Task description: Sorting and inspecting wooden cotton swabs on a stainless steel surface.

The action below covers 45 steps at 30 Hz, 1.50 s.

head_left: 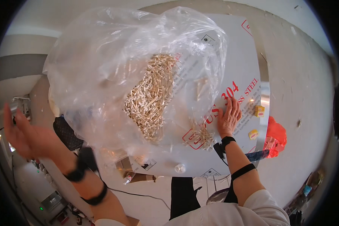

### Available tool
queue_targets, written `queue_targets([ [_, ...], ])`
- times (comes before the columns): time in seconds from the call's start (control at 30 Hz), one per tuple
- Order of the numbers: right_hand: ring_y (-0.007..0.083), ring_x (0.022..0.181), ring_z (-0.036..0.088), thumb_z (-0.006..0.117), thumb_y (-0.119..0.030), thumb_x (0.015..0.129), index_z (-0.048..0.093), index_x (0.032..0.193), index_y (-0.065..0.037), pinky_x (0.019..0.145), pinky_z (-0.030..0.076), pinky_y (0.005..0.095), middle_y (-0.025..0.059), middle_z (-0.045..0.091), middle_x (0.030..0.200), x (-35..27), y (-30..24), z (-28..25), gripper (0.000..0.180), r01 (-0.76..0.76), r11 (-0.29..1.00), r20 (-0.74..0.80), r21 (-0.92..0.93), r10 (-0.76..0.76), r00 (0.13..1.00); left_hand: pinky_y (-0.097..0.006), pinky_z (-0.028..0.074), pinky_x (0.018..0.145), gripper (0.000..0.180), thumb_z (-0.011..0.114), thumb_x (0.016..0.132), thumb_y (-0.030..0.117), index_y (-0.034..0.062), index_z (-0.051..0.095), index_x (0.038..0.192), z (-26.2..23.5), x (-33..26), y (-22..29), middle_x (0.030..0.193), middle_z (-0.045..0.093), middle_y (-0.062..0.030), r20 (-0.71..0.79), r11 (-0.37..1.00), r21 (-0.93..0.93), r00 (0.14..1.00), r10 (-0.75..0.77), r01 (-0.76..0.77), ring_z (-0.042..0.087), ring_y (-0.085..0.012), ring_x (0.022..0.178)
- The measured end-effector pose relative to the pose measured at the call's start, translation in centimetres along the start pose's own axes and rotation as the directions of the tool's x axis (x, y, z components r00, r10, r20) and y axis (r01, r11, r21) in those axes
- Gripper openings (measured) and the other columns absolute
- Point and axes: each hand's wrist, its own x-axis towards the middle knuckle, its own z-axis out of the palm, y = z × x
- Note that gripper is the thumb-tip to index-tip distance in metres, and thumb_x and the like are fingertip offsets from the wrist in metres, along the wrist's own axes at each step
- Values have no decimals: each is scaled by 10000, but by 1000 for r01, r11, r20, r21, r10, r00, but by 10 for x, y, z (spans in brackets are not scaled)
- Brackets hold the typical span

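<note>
A large heap of cotton swabs [150, 98] lies within a big crumpled clear plastic bag [98, 49] spread over the table. My right hand [229, 119] rests palm down on the film-covered tabletop [242, 56], fingers stretched out, holding nothing. Just left of it is a smaller loose cluster of cotton swabs [203, 138]. My left hand [28, 137] is raised off the table's left side, somewhat blurred, with its fingers extended and nothing seen in them. A small round clear container [180, 168] stands at the near edge.
Two small yellow boxes [259, 110] sit along the right edge. Beyond that edge hangs a red plastic bag [275, 138]. An open carton [124, 164] is by the near left corner, and a dark cable [147, 195] runs below it. A black patterned item [66, 132] is at the left.
</note>
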Motion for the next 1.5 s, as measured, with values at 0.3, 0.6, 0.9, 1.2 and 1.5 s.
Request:
queue_targets([
  [0.3, 300, 1364, 291, 601, -214, 828, 387, 1374, -126, 1108, 179, 481, 94, 356, 1454, -2, -11, 1, 593, 20, 999, 5, 35, -20, 1000, -589, 276, 1021, 483, 723, 746, 186, 140, 594, 1209, 26, -103, -65, 1345, 509, -119, 880, 622, 442, 180, -440, -646, 428, -285, 1282],
  [0.6, 296, 1371, 283, 591, -220, 835, 386, 1384, -112, 1111, 173, 468, 97, 355, 1460, 2, -5, 1, 595, 24, 1000, 1, -12, -24, 1000, -458, 445, 930, 552, 703, 729, 100, 59, 536, 1253, 136, -162, -40, 1214, 558, -185, 936, 897, 344, 180, -303, -279, 494, -411, 1149],
  [0.9, 296, 1372, 282, 582, -227, 835, 391, 1386, -106, 1114, 166, 471, 100, 348, 1468, 2, -3, -2, 596, 12, 1000, 15, -22, -12, 1000, -405, 496, 796, 437, 655, 701, -33, 47, 591, 1126, 122, -210, -57, 1182, 596, -180, 841, 954, 292, 493, -223, -66, 614, -351, 988],
  [1.2, 298, 1369, 283, 579, -226, 840, 388, 1384, -97, 1107, 168, 469, 103, 356, 1457, 2, -6, -3, 591, 47, 999, 5, -12, -47, 999, -336, 500, 837, 448, 600, 651, -151, 25, 625, 1062, 56, -182, -34, 1097, 611, -123, 694, 980, 165, 693, -192, 106, 574, -290, 1044],
  [1.5, 290, 1362, 295, 565, -238, 856, 388, 1386, -101, 1102, 173, 470, 97, 366, 1448, 3, -2, 0, 575, 50, 998, -16, -36, -51, 999, -405, 231, 1122, 617, 703, 697, 149, 75, 531, 1284, 9, -216, -46, 1455, 355, -183, 612, 670, 385, 367, -700, 635, 309, -306, 1373],
])
